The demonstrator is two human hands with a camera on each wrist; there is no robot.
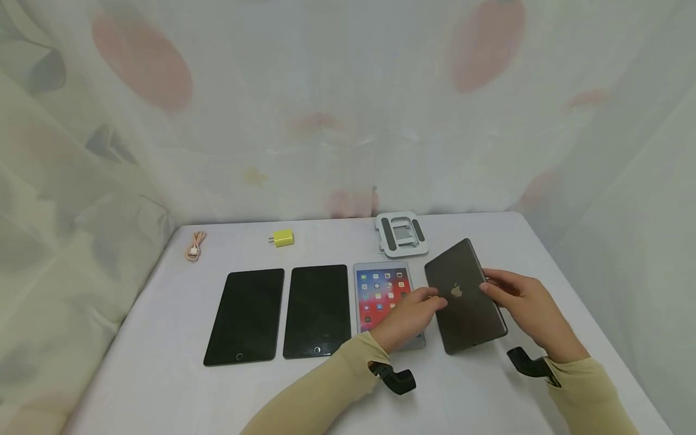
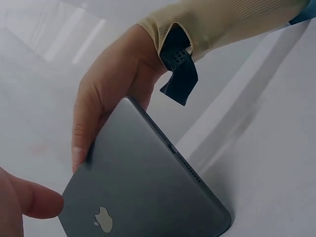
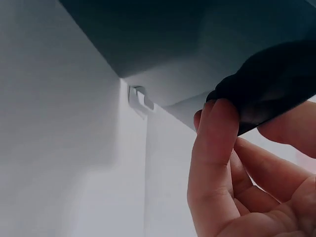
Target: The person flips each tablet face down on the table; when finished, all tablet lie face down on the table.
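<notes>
A dark grey tablet point(image 1: 462, 320) is raised and tilted at the right of the table, its back with the apple logo facing up in the head view. My right hand point(image 1: 524, 305) grips its right edge, thumb on the back and fingers beneath. In the right wrist view, the right fingers point(image 3: 215, 163) bend against the dark glossy underside. At the left edge my left hand point(image 1: 410, 314) pinches the tablet, thumb over the back. The left wrist view shows that thumb point(image 2: 42, 200) at the edge; its other fingers are mostly hidden. The left forearm and hand partly cover a lit tablet point(image 1: 375, 284).
Two black-screened tablets point(image 1: 247, 317) lie face up at the left and middle. Behind them are a coiled pink cable point(image 1: 194, 246) and a yellow charger plug point(image 1: 283, 238). A white folding stand point(image 1: 388, 241) lies at the back. Curtains hang around the white table point(image 1: 152, 362).
</notes>
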